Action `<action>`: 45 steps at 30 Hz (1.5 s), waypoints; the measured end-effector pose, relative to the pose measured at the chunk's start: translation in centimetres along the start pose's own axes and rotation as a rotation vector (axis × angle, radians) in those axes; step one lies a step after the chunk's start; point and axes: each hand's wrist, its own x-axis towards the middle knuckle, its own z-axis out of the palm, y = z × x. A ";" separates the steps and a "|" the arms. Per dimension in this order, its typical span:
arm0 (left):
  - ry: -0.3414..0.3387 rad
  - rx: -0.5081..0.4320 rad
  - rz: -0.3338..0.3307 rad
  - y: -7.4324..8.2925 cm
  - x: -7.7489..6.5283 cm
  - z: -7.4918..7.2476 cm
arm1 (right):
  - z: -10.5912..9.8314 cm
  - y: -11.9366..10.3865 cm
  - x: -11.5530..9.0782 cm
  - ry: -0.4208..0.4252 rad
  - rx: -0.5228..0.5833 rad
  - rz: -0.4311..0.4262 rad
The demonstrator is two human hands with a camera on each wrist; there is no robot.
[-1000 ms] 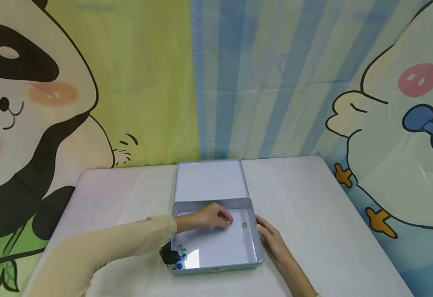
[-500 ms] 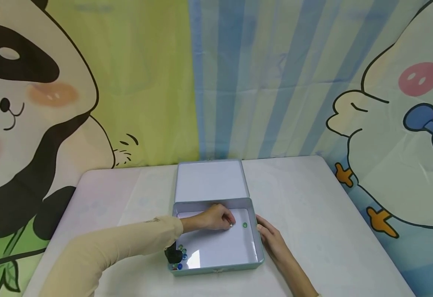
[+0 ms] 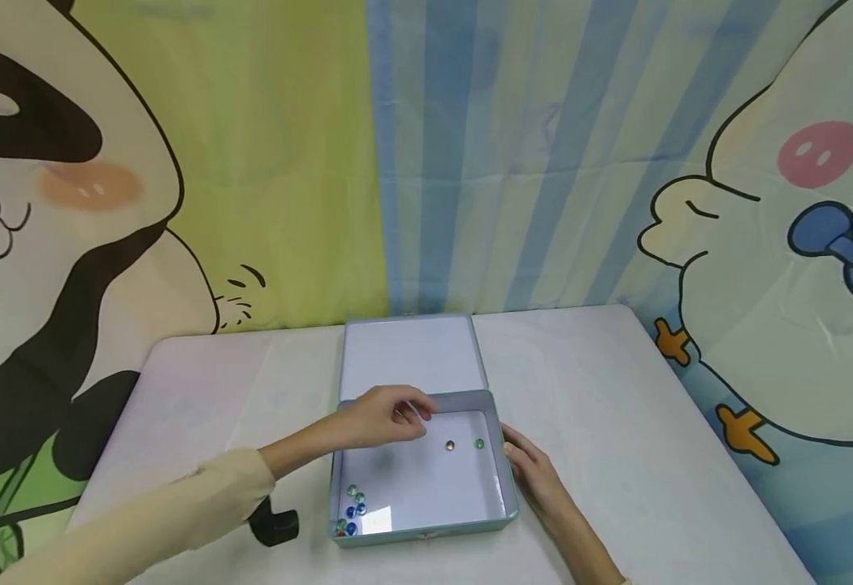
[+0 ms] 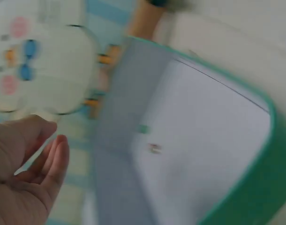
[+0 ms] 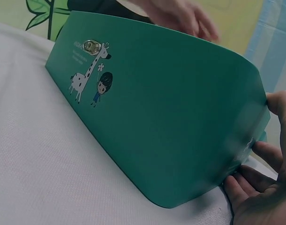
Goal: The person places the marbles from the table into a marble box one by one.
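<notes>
My left hand hovers over the left back part of an open green tin box, with bent fingers and nothing between them. In the left wrist view, thumb and fingertips of the left hand stand slightly apart. Right of it on the box floor lie an amber-brown marble and a green marble. Several blue and green marbles cluster in the front left corner. My right hand rests against the box's right side; in the right wrist view its thumb is at the rim and its fingertips touch the lower wall.
The box's hinged lid is laid back behind it. A white-covered table lies under everything. Behind stands a cartoon-printed curtain. A black device hangs below my left wrist.
My left hand has let go of the amber-brown marble, which now lies on the box floor. The hand has risen and moved left. The right hand has stayed at the box's side.
</notes>
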 end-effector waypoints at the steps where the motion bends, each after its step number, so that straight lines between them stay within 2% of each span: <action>1: 0.034 -0.022 0.008 0.5 -1.2 -0.8 | 0.0 0.0 0.0 -0.006 0.001 0.000; 4: 0.177 -0.106 -0.010 1.2 -5.3 -2.6 | -0.1 -0.1 -0.1 -0.019 -0.006 0.002; 6: 0.296 -0.093 -0.026 0.8 -8.1 -3.1 | -0.2 -0.2 0.0 -0.018 -0.007 -0.002; 9: 0.476 -0.043 -0.109 -1.0 -11.8 -2.5 | -0.2 -0.2 0.1 -0.027 -0.002 -0.010; 12: 0.617 0.005 -0.254 -2.8 -14.9 -1.0 | -0.2 -0.1 0.1 -0.039 0.016 -0.013; 15: 0.699 0.036 -0.394 -4.4 -17.3 0.6 | -0.1 -0.1 0.0 -0.042 0.031 -0.007; 17: 0.734 0.033 -0.463 -5.2 -18.6 1.6 | -0.1 0.0 -0.2 -0.036 0.034 -0.002; 20: 0.768 0.022 -0.527 -6.2 -20.0 2.7 | -0.2 -0.1 -0.3 -0.020 0.028 0.012; 22: 0.792 0.055 -0.558 -6.8 -20.5 3.0 | -0.3 -0.3 -0.2 -0.014 0.021 0.012; 26: 0.798 0.204 -0.563 -7.8 -20.9 2.7 | -0.3 -0.3 -0.1 -0.019 0.031 0.013; 28: 0.738 0.256 -0.596 -8.3 -20.9 2.3 | -0.2 -0.3 0.0 -0.026 0.032 0.013; 32: 0.573 0.325 -0.656 -9.1 -20.2 1.2 | 0.1 -0.2 0.1 -0.024 0.036 0.011; 34: 0.526 0.350 -0.675 -9.5 -19.8 1.0 | 0.1 -0.1 0.2 -0.024 0.032 0.011; 38: 0.524 0.390 -0.667 -10.1 -19.4 0.8 | 0.1 -0.1 0.2 -0.034 0.006 0.014; 45: 0.496 0.360 -0.708 -10.5 -19.1 0.6 | 0.0 0.0 0.0 -0.027 0.032 -0.003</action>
